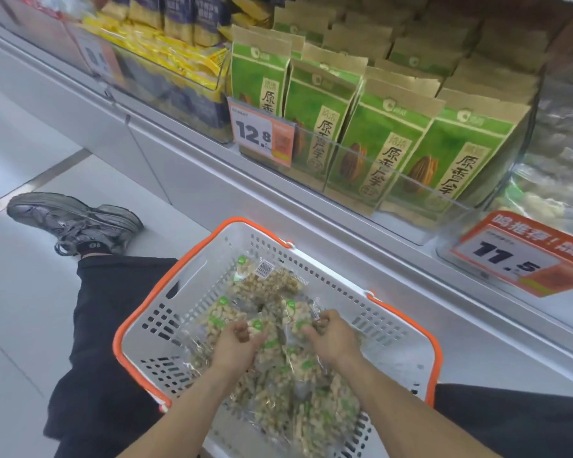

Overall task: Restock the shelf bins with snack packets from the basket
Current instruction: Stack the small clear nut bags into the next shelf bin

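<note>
A long white metal shelf is running diagonally across the view, carrying clear plastic bins in which green and kraft-paper seed bags are standing upright in rows, with yellow and dark blue packets filling the bin further left and orange-and-white price tags hanging at the bin fronts. Below it, on the pale floor, a white perforated plastic basket with an orange rim is sitting between the person's dark-trousered legs, and a grey trainer is resting off to the left. Inside the basket, clear snack packets of pale puffed pieces with green labels are lying heaped and overlapping. Both bare forearms are reaching forward and down from the lower edge into the basket. The left hand is curling its fingers around the top of a packet in the heap, knuckles turned upward. The right hand is pinching the crinkled edge of a neighbouring packet, its fingers bent inward, the two hands close together but apart.
</note>
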`<state>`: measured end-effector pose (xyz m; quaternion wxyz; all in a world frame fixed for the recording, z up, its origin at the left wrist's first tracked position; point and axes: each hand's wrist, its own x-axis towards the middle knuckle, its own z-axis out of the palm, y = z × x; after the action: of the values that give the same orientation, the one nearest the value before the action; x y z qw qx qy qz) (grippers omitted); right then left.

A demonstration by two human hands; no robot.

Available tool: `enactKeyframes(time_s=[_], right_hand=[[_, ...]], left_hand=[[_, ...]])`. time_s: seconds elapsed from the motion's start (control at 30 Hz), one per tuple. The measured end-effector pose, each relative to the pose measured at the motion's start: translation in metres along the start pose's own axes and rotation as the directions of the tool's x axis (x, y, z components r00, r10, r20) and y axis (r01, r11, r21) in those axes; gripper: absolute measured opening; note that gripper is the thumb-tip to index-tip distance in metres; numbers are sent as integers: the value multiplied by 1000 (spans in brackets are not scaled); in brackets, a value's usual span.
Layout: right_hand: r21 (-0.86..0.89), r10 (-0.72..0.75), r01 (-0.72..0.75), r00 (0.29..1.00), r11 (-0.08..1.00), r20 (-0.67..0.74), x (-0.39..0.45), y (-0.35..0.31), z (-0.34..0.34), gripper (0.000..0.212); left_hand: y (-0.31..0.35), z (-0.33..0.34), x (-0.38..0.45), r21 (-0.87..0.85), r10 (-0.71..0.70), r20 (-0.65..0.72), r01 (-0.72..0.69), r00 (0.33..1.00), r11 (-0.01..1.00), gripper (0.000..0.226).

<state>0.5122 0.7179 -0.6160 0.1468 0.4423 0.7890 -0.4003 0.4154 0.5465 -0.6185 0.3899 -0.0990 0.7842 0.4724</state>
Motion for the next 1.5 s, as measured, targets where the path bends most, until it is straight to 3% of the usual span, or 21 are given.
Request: enactKeyframes(time_s=[0.2, 0.33, 0.53, 0.67, 0.77, 0.87, 0.97, 1.03, 1.1, 1.17, 1.23, 1.3, 1.37, 1.43, 1.5], right_hand=[[74, 45, -54, 993, 996, 113, 22, -10, 14, 63], [136, 50, -77, 981, 988, 188, 20, -11, 24, 65], [169, -116, 76, 964, 983, 241, 0, -31, 19, 67], [120, -277, 256, 935, 959, 222, -29, -65, -5, 65], [24, -371, 373, 911, 927, 181, -59, -103, -52, 54], [-100, -383, 395, 916, 913, 118, -92, -136, -114, 44], [-185, -416, 400, 907, 898, -59, -135, -155, -166, 69], [-184, -486, 464, 868, 867, -104, -161, -157, -192, 90], [-93, -486, 481, 873, 872, -38, -184, -153, -214, 105], [190, -512, 487, 850, 853, 120, -194, -144, -234, 87], [405, -617, 511, 764, 758, 190, -195, -133, -252, 66], [422, -654, 569, 752, 706, 81, -195, -118, -268, 66], [282, -664, 666, 739, 691, -117, -194, -107, -283, 75], [139, -672, 726, 680, 673, -293, -198, -97, -291, 78], [21, -674, 768, 574, 640, -465, -205, -88, -297, 71]], left_hand=[[3, 11, 10, -2, 76, -42, -76, 996, 997, 49], [1, 10, 7, -1, 99, -39, -99, 994, 995, 54], [4, -6, -13, -85, 125, 12, -124, 992, 989, 66], [23, -22, -30, -133, 221, 4, -219, 975, 967, 90], [58, -34, -52, -147, 322, 3, -318, 947, 937, 69], [101, -45, -84, -165, 476, 103, -457, 874, 874, 66], [141, -52, -118, -208, 604, 215, -568, 768, 796, 57], [161, -53, -138, -264, 664, 274, -610, 696, 748, 64], [176, -49, -157, -350, 707, 321, -615, 630, 706, 64], [189, -40, -176, -425, 752, 365, -621, 549, 659, 56], [201, -25, -194, -452, 794, 380, -654, 474, 607, 58], [212, -8, -202, -440, 829, 351, -705, 435, 556, 64], [223, 9, -208, -393, 855, 321, -764, 408, 512, 68], [233, 26, -213, -351, 873, 326, -811, 363, 468, 72], [241, 42, -219, -307, 895, 327, -862, 302, 403, 75]])
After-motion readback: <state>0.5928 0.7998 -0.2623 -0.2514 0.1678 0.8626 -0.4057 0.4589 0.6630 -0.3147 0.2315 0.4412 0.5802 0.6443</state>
